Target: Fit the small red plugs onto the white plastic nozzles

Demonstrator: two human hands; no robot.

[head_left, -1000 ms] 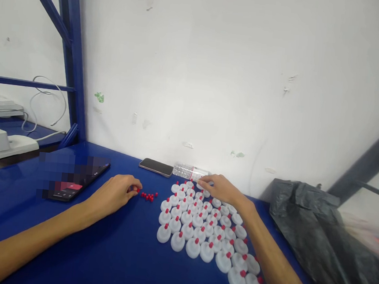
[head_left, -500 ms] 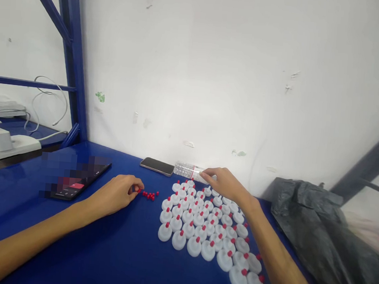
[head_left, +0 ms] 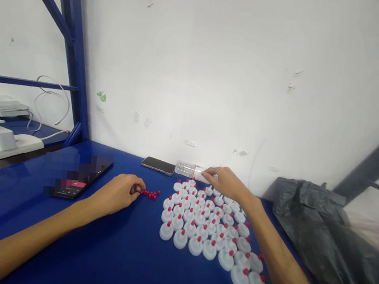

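At the left of a small heap of red caps (head_left: 151, 195), my left hand (head_left: 120, 193) is low over the blue table, with thumb and forefinger curled together around a red cap at the near end, partly hidden by the fingertips. My right hand (head_left: 227, 183) is at the back of a large group of white round lids with nozzles (head_left: 195, 245). Its thumb and forefinger come together in front of a clear plastic bottle (head_left: 184, 168); anything between them is too small to make out. Most nozzles wear red caps; several near my right hand show bare white tips.
A phone (head_left: 158, 165) lies beside the bottle against the white wall. A dark tablet-like device (head_left: 80, 181) lies beyond my left forearm. A black plastic bag (head_left: 314, 228) is at the right. A white power strip (head_left: 20, 145) and blue frame post (head_left: 79, 61) stand left.
The view has shifted slightly. My left fingertips have moved a little closer to the heap of red caps; my right hand has barely moved.
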